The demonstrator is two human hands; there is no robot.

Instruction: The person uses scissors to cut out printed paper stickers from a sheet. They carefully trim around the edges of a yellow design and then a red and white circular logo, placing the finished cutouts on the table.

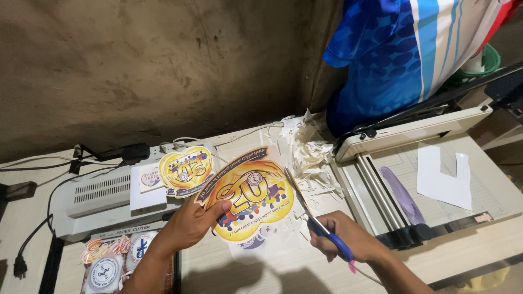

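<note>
nearest of all, low in the view, the right hand (pixel 348 239) is closed around the blue handles of one pair of scissors (pixel 318 218), whose blades point up and away from it and stand slightly parted, touching the right edge of a printed cutout (pixel 250 193). just left of that hand, the left hand (pixel 190 220) pinches the yellow, heart-shaped cutout by its left side, thumb on top and fingers curled beneath (a purple ribbon band runs along its upper edge). below and left of the left hand lies a small pile of finished stickers (pixel 111 261), too overlapped to count. beyond the left hand's knuckles sits one grey laminator (pixel 95 198) with a second, smaller yellow cutout (pixel 185 171) and a small white card (pixel 148 177) resting on top. past the scissor tips is a heap of white paper scraps (pixel 308 152). far right of the right hand stands one paper trimmer (pixel 430 179) bearing a white offcut sheet (pixel 444 177), with a person in a blue shirt (pixel 392 54) behind it.
</note>
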